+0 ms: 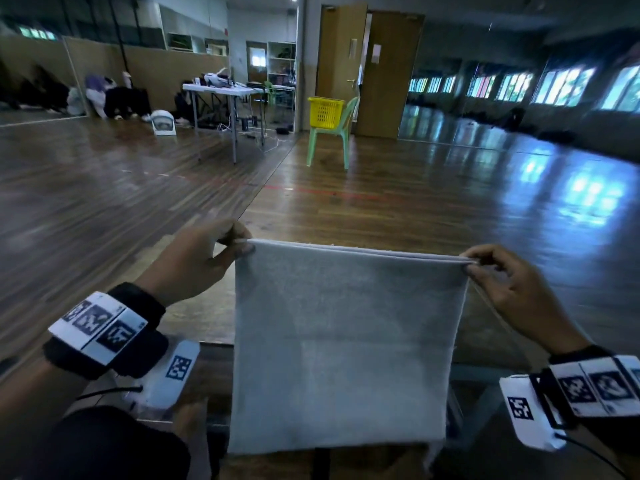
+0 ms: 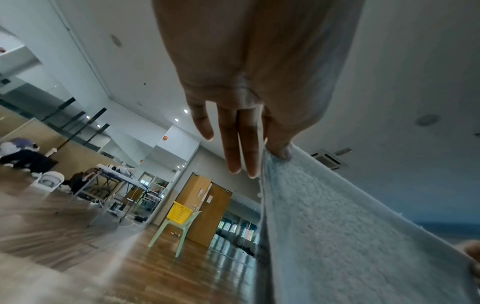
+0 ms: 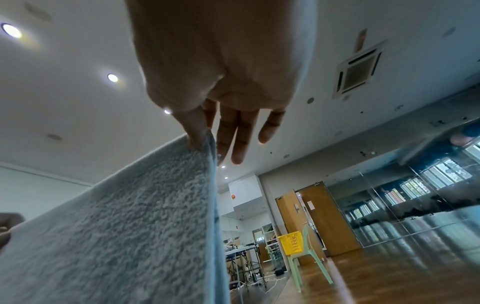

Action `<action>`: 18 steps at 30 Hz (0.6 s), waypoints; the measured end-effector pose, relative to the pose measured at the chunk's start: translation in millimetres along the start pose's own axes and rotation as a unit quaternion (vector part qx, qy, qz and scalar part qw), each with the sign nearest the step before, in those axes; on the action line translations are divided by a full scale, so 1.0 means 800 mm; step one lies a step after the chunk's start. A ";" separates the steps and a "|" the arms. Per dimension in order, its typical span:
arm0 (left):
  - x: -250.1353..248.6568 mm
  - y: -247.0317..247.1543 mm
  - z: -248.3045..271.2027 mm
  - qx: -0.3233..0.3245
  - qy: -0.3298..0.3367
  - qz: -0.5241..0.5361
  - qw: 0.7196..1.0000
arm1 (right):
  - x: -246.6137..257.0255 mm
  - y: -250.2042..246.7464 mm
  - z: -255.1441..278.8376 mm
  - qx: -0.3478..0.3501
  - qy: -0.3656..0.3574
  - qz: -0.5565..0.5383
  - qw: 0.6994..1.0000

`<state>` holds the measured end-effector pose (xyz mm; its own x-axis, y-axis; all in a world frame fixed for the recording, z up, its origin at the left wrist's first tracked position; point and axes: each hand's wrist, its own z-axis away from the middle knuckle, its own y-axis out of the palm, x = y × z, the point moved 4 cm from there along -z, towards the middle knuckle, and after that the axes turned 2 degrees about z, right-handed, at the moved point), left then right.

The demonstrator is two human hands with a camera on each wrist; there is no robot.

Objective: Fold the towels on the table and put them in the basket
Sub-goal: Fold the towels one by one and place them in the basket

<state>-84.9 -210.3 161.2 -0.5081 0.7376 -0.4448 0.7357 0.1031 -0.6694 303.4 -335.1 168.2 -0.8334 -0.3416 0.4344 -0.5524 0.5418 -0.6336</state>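
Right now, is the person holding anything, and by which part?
Yes: a light grey towel, hanging in the air. The left hand pinches its top left corner and the right hand its top right corner, top edge stretched between them.

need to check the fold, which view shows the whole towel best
The head view: the whole grey towel hangs flat, its doubled top edge pinched by the left hand and right hand. Each wrist view shows only one pinched corner and a slanting stretch of cloth.
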 end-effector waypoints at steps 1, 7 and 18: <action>0.000 0.001 0.001 0.005 -0.012 0.020 1.000 | 0.001 -0.003 0.001 0.005 0.001 0.002 1.000; -0.004 0.005 0.014 0.168 -0.078 0.158 0.970 | -0.011 -0.006 0.013 0.084 0.071 -0.086 0.990; 0.023 0.012 0.012 0.222 -0.112 0.195 0.949 | -0.015 0.019 0.009 0.114 0.135 -0.159 0.971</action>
<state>-91.4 -201.7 140.7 -0.3555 0.4965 -0.7919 0.6515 -0.4759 -0.5908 304.9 -328.0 148.8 -0.6021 -0.2335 0.7635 -0.7962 0.2470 -0.5524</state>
